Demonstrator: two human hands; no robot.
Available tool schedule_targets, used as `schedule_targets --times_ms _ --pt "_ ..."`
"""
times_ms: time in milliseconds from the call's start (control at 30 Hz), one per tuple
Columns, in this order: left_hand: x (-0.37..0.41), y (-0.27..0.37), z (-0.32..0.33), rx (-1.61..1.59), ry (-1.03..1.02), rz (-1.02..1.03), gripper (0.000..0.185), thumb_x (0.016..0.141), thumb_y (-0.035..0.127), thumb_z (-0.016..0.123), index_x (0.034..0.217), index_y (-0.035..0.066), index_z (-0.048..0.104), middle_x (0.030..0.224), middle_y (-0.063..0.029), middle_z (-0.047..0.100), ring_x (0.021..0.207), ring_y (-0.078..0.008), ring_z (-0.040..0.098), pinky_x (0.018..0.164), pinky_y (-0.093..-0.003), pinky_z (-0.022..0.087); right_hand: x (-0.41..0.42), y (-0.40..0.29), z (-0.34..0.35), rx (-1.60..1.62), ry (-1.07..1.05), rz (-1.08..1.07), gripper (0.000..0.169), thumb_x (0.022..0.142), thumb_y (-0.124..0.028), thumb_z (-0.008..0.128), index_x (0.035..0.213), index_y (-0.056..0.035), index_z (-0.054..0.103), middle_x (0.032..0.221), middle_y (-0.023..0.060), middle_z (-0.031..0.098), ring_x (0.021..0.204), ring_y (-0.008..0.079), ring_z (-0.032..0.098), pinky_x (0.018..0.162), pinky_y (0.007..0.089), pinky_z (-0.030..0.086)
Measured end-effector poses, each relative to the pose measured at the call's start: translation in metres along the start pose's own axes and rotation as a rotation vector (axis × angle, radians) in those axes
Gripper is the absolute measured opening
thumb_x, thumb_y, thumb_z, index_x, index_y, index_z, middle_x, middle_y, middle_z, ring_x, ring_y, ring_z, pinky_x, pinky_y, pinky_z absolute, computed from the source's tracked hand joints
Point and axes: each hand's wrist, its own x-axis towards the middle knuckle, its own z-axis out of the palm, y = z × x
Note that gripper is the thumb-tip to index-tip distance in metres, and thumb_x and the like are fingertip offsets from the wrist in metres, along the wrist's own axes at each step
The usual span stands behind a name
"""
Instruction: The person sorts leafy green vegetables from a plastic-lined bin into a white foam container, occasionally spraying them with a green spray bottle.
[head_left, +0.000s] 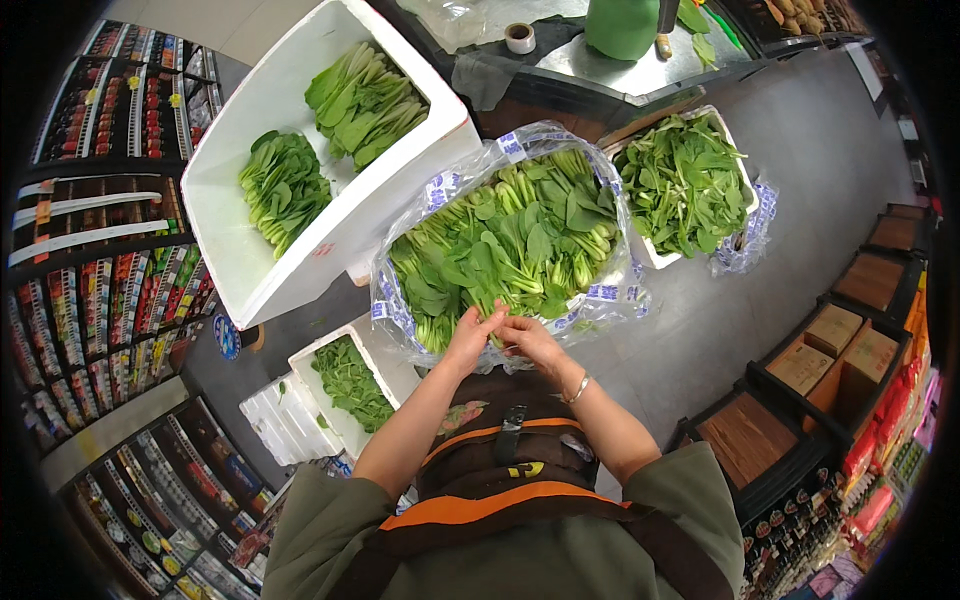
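Note:
My left hand (475, 334) and my right hand (528, 339) meet at the near edge of a box lined with printed clear plastic (382, 300). Between their fingers is the stem end of a leafy green (496, 319); its leaves reach over the pile. Leafy greens with pale green stems (525, 232) fill this box. To its upper left, a large white foam box (225, 187) holds greens in two groups, a smaller bunch (283, 187) and a larger one (364, 105). My right wrist wears a bracelet.
A foam box of loose greens (682, 184) stands at the right, another (352, 382) at the lower left beside a white foam lid (285, 420). Ahead, a metal-topped counter (675, 67) bears a tape roll (520, 37) and a green object (621, 28). Stocked shelves (97, 300) line the left; wooden display bins (750, 439) line the right.

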Motion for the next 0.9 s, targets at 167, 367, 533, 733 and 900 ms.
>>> schedule_targets --times_ms 167,367,533,733,900 --pt "-0.003 -0.007 0.001 -0.093 0.013 0.152 0.041 0.091 0.016 0.057 0.126 0.001 0.043 0.122 -0.0116 0.057 0.115 -0.0178 0.051 0.099 -0.0327 0.038 0.011 0.007 -0.005 -0.048 0.0 -0.072 0.027 0.085 -0.025 0.066 0.101 -0.0041 0.06 0.083 -0.0011 0.06 0.073 0.0074 0.054 0.063 0.023 0.045" --pt "0.012 -0.025 -0.018 0.012 0.075 0.295 0.034 0.091 0.014 0.058 0.123 0.003 0.048 0.121 -0.0082 0.058 0.107 -0.0159 0.056 0.091 -0.0315 0.046 0.014 -0.006 -0.004 -0.124 -0.014 -0.06 0.033 0.082 -0.022 0.07 0.106 -0.0027 0.057 0.094 0.0023 0.061 0.081 0.0095 0.057 0.069 0.0254 0.048" --pt "0.002 -0.002 -0.017 0.037 0.146 0.18 0.031 0.091 0.016 0.06 0.118 0.002 0.052 0.116 -0.0083 0.06 0.101 -0.0153 0.058 0.086 -0.0285 0.045 0.025 0.004 0.004 -0.224 -0.007 -0.147 0.037 0.08 -0.019 0.072 0.108 -0.0009 0.055 0.095 0.0034 0.061 0.079 0.009 0.056 0.069 0.0258 0.049" --pt "-0.011 0.019 -0.026 -0.18 0.111 0.019 0.041 0.095 0.026 0.052 0.127 0.004 0.042 0.123 -0.0075 0.056 0.101 -0.0179 0.058 0.082 -0.0349 0.048 0.026 0.01 0.019 -0.012 0.012 -0.139 0.029 0.087 -0.015 0.059 0.112 -0.0014 0.055 0.096 0.004 0.061 0.083 0.0122 0.059 0.072 0.0271 0.05" --pt "-0.017 0.022 -0.032 -0.045 0.21 0.058 0.045 0.088 0.017 0.063 0.126 0.001 0.043 0.112 -0.0092 0.058 0.096 -0.0168 0.059 0.076 -0.0323 0.053 0.02 0.005 0.021 0.138 -0.051 -0.052 0.024 0.09 -0.013 0.055 0.111 -0.0029 0.056 0.096 0.0031 0.062 0.083 0.0115 0.06 0.073 0.0264 0.052"
